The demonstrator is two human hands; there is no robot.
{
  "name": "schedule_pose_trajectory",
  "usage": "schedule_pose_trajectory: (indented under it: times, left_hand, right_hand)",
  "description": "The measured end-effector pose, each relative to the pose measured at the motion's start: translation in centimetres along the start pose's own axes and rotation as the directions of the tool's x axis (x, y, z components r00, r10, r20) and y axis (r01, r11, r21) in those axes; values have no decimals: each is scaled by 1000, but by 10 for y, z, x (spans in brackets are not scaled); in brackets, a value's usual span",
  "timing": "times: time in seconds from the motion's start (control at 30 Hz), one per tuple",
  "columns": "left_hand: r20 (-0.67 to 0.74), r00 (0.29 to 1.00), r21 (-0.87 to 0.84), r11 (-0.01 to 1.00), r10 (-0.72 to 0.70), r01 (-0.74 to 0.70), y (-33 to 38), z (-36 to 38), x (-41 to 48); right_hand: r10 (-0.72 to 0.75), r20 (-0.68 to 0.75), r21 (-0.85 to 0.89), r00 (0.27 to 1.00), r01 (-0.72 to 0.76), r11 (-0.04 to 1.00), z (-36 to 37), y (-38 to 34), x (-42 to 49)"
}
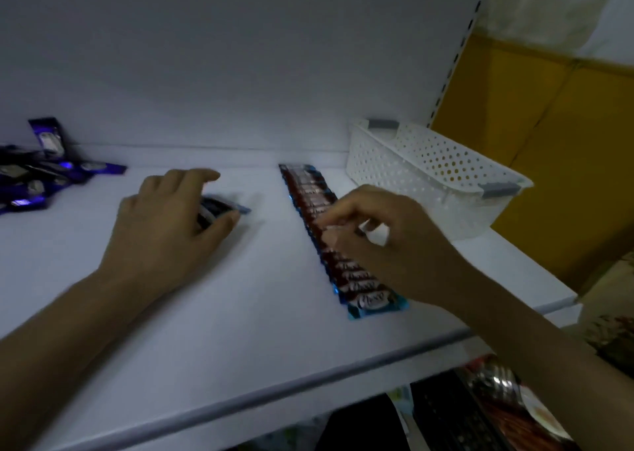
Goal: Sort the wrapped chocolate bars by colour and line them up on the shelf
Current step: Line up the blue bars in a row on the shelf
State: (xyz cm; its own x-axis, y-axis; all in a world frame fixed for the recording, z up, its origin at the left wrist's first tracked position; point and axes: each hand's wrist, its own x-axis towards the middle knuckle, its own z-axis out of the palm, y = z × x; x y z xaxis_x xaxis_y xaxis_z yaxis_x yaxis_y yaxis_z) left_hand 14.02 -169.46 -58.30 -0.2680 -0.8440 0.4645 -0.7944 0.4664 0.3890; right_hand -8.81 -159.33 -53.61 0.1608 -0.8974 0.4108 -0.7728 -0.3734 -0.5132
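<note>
We see left grip (164,224) clutching dark bars (223,207) mid-left on shelf (240,313); right grip (380,241) pinching brown bar row (308,191) centre; purple pile (37,176) upper left.

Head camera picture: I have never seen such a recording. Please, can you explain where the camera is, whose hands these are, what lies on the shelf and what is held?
There is no machine here. A person works with two bare hands, and the single picture comes from a camera worn on the person's head, looking forward and down.

The left hand grips a dark wrapped bar over the white shelf. The right hand has its fingers curled down onto a row of brown bars with blue ends, lined up from the back of the shelf to the front. The blur hides whether it pinches one of them.

At the far left lies a loose pile of purple bars. At the right stands a white perforated basket.
</note>
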Motion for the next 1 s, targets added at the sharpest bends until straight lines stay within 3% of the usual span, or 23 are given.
schedule_pose_trajectory:
  times: [0.1,0.2,0.37,0.53,0.67,0.83,0.93,1.0]
  left_hand:
    - [15,990,90,986,-142,140,-15,-7,4]
    - [108,949,151,949,-296,278,-31,-9,8]
    - [181,949,37,966,-259,257,-42,1,9]
    - [285,940,33,982,-187,186,-42,2,11]
    - [206,967,40,989,-150,145,-43,5,12]
    - [202,966,0,986,-162,166,-42,4,14]
    - [323,935,-50,983,-149,174,-47,-5,17]
    - [436,894,-230,949,-99,217,-56,-17,20]
  right_hand:
    - [22,207,16,978,-26,1000,26,-14,53]
    - [96,376,-104,922,-61,993,57,-23,107]
    - [289,390,-358,874,-145,922,97,-24,156]
    - [324,464,-112,824,-308,945,115,-36,158]
    - [363,536,-7,762,-426,904,112,-44,157]
    - [335,526,20,781,-406,914,114,-49,153]
    - [341,528,54,778,-431,901,118,-51,153]
    - [321,538,39,780,-403,914,119,-49,153]
